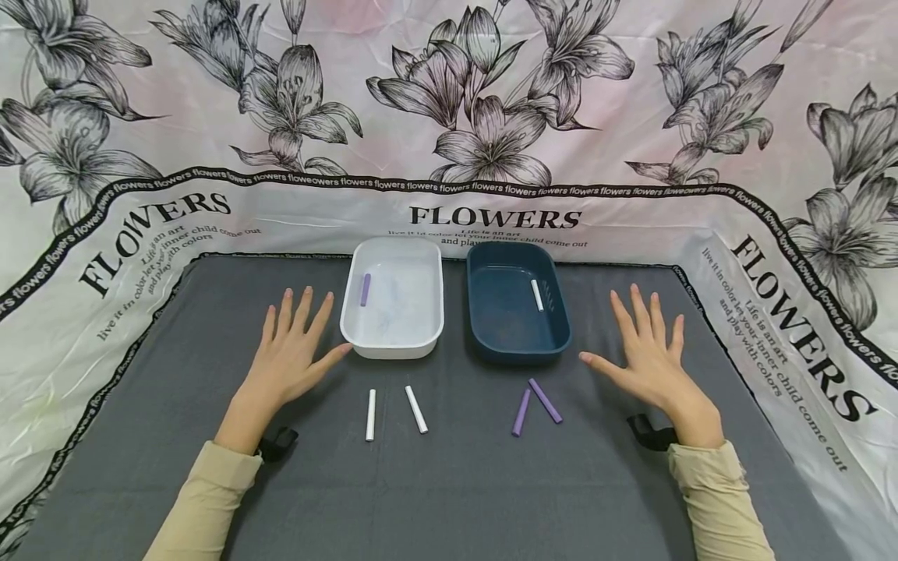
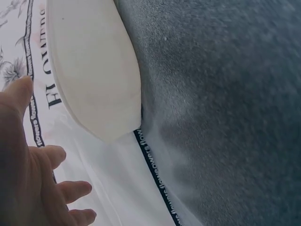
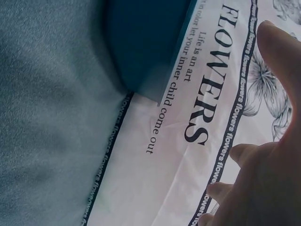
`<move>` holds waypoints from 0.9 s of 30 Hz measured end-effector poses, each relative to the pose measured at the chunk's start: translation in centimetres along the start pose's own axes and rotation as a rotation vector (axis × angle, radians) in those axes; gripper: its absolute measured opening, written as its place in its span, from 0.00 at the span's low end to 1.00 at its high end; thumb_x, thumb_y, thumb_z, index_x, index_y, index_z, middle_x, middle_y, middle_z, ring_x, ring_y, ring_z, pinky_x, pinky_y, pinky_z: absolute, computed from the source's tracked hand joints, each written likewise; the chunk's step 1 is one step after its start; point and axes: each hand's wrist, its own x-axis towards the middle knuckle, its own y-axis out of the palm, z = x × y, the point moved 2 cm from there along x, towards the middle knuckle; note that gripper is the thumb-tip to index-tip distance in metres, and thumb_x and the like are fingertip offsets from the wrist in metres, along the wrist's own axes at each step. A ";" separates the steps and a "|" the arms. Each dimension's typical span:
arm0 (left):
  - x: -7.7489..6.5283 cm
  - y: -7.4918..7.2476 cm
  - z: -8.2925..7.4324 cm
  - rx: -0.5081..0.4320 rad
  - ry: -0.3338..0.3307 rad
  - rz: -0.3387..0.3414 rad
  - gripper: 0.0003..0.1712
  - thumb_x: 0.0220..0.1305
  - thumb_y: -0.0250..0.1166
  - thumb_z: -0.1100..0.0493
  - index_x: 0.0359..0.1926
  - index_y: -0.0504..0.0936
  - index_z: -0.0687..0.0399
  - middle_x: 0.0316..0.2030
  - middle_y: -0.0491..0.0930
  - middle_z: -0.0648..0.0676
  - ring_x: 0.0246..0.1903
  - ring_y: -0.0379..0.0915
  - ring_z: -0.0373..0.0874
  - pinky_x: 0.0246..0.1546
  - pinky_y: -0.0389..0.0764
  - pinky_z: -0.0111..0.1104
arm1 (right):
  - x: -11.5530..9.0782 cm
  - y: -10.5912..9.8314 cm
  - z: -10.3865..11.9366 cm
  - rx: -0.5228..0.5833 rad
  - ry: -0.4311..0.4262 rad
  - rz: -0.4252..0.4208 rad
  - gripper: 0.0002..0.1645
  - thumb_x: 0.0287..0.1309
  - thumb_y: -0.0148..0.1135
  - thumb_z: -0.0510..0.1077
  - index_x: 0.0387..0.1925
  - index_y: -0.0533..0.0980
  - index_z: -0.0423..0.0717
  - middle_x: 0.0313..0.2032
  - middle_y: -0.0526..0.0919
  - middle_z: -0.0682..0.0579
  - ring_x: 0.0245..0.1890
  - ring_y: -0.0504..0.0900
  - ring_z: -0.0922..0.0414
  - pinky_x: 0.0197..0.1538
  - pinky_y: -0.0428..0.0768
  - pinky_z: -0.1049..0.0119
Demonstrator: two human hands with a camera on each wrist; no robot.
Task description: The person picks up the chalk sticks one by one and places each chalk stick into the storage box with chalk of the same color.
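Note:
My left hand (image 1: 289,361) is spread with straight fingers just left of the white container (image 1: 396,348), its thumb near the rim. A purple chalk-like stick (image 1: 365,290) lies inside that container. On the other side, my right hand (image 1: 648,365) is also spread and holds nothing, to the right of the dark blue container (image 1: 521,351). That one has a white stick (image 1: 536,295) in it. Two white sticks (image 1: 370,415) lie on the cloth in front of the white container, apart from each other. Two purple sticks (image 1: 521,412) lie close together before the blue one.
A grey cloth (image 1: 449,506) covers the work surface. Its white border with printed flowers and lettering (image 1: 496,218) runs behind and along both sides. The two containers stand side by side at the back, with a narrow gap between them. Dark straps (image 1: 279,444) show at both wrists.

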 end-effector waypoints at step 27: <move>1.7 0.7 -1.9 0.012 0.056 -0.005 0.53 0.69 0.49 0.29 0.79 0.42 0.55 0.77 0.41 0.65 0.76 0.28 0.61 0.72 0.34 0.56 | 0.3 0.7 3.1 0.041 -0.108 -0.006 0.64 0.60 0.62 0.68 0.79 0.31 0.54 0.78 0.28 0.48 0.76 0.25 0.45 0.68 0.19 0.38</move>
